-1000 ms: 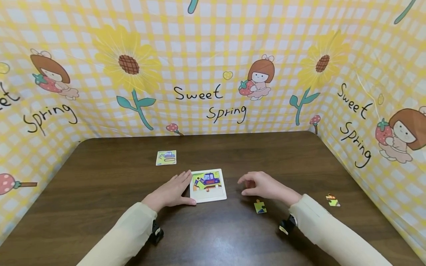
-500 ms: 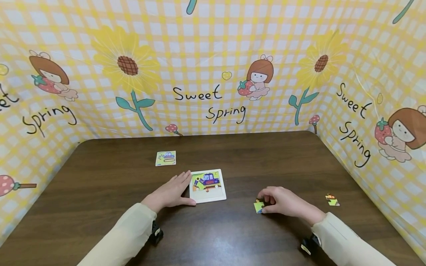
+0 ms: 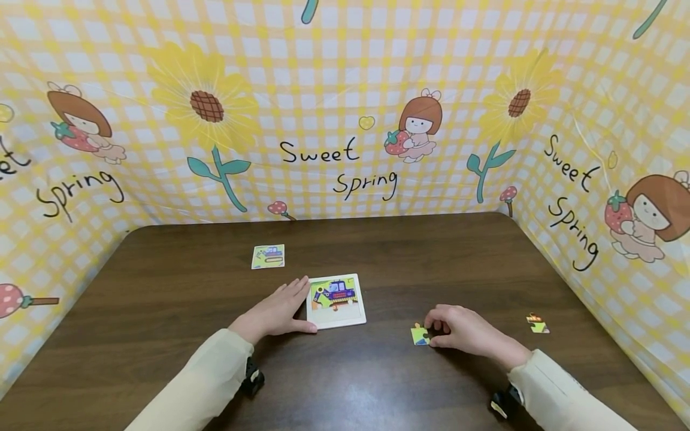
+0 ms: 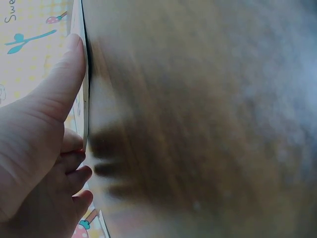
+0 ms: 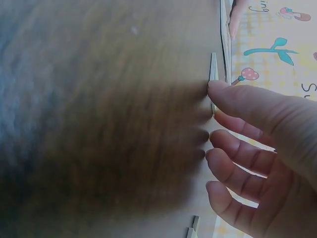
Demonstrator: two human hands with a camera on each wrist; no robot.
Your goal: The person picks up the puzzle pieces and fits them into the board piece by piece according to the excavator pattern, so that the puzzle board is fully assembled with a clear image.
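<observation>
My left hand [image 3: 276, 309] lies along the left side of a white-framed jigsaw puzzle [image 3: 336, 301], fingertips at its far left corner and thumb at its near edge. Fitted pieces in the tray show a purple digger; its lower part is bare white. To the right, my right hand [image 3: 462, 329] has curled fingers, with thumb and index finger at the right edge of a yellow-green puzzle piece [image 3: 420, 335] flat on the table. In the right wrist view the thumb and index finger pinch this thin piece [image 5: 213, 62].
Another puzzle piece [image 3: 537, 324] lies farther right on the dark wooden table [image 3: 345, 383]. A small picture card [image 3: 268, 256] with a digger sits behind the left hand. A yellow checked cloth [image 3: 323, 72] encloses the table's back and sides.
The right hand has moved right and toward the body, from beside the tray to the loose piece, then shifted slightly right at its edge. The left hand stays at the tray.
</observation>
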